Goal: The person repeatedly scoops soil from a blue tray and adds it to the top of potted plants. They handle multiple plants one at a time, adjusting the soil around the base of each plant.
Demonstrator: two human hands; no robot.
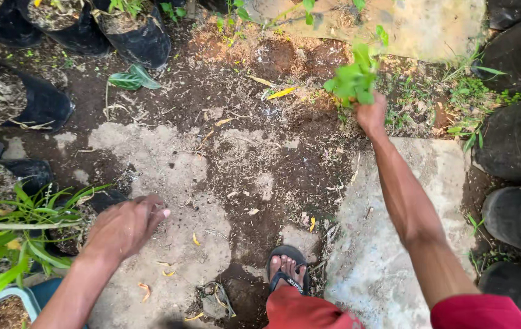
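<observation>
- Underfoot, dark soil [242,164] is spreading across the whole view, strewn with dry chaff and a few fallen yellow leaves [281,93].
- Pale flat stone slabs [376,244] are lying in the soil, one beneath the right forearm and a rougher patch beside the left hand.
- Black nursery grow bags [516,140] are lining the right edge, and more black bags [35,100] are standing along the left edge and the top left corner.
- Long-bladed green plant leaves [23,225] are arching out of a bag at the lower left, just beside the left wrist.
- The right hand [371,114] is reaching far forward with its fingers clenched around a bunch of bright green pulled weeds [354,76], which is sticking up above the fist, over the soil near the top stone.
- The left hand [125,226] is hovering low above the pale patch, palm down with fingers loosely curled; whether it is gripping anything, I cannot tell.
- A foot in a black flip-flop sandal [287,270] is resting on the soil between the two arms, with red cloth showing below it.
</observation>
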